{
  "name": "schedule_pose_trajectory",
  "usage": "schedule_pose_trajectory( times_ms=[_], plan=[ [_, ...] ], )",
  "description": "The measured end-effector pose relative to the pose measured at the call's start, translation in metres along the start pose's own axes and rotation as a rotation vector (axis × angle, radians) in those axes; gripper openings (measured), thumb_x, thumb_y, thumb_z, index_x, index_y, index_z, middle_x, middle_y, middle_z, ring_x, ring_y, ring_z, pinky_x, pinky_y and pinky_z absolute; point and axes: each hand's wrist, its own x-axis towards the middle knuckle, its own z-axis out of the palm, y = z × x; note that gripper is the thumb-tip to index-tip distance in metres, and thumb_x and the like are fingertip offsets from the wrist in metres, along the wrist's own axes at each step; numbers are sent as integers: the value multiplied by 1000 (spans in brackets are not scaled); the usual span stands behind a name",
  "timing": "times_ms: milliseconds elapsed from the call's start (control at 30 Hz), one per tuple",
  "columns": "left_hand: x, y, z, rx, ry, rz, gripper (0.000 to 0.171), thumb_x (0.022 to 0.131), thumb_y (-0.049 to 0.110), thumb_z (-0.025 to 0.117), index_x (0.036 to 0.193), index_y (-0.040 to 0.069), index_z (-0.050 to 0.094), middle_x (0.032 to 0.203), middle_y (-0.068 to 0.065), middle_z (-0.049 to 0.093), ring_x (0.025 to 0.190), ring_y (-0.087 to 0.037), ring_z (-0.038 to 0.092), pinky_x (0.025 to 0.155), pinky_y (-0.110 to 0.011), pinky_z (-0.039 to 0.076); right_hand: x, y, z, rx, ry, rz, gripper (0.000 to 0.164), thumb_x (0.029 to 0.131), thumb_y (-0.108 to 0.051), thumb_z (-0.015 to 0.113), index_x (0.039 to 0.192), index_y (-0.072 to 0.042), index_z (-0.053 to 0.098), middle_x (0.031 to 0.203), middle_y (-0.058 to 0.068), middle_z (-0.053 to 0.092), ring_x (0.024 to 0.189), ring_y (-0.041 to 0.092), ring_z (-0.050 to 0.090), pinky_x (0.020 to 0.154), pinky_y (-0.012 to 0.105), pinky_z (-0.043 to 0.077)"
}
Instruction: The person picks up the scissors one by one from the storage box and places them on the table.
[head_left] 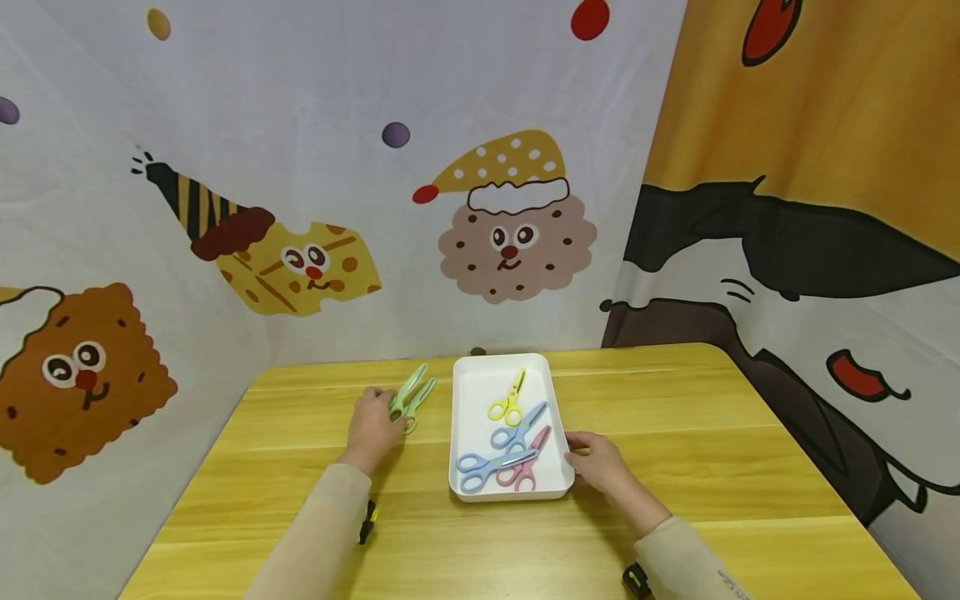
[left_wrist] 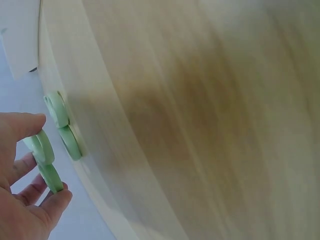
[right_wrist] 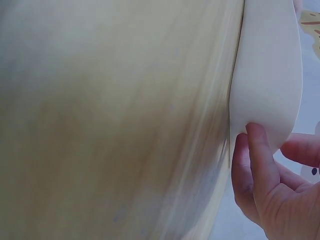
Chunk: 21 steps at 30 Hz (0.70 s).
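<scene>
Left hand (head_left: 372, 423): green scissors (head_left: 410, 395) are gripped by the handles, blades pointed away toward the wall.
Right hand (head_left: 596, 460): white tray's (head_left: 480, 367) near right corner is touched, fingers fairly straight.
Bearing: tray lies just right of the scissors, long axis roughly parallel.

No readable text, labels, brands or numbers on anything in view

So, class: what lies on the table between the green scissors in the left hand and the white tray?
Nothing: in the head view a narrow strip of bare wooden table separates the green scissors, held by the left hand, from the white tray.
</scene>
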Motion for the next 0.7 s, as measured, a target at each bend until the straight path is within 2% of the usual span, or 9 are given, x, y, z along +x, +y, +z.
schedule_pose_trajectory(
  times_ms=[367, 700],
  plan=[
    [0, -14, -5, 14, 3, -24, 52, 80, 18, 70, 126, -2, 56, 123, -22, 49, 111, -41, 47, 90, -53, 45, -1, -2, 0, -5, -1, -7, 37, 88, 5, 55, 124, 12, 53, 113, 26, 58, 89, 25, 60, 66, 38, 57],
    [-1, -19, -9, 14, 0, -24, 53, 81, 18, 70, 127, -5, 54, 125, -25, 47, 112, -44, 47, 91, -55, 44, -1, -1, 0, 3, 1, 3, 37, 87, 5, 56, 124, 11, 54, 113, 25, 58, 87, 25, 60, 66, 38, 57]
  ],
)
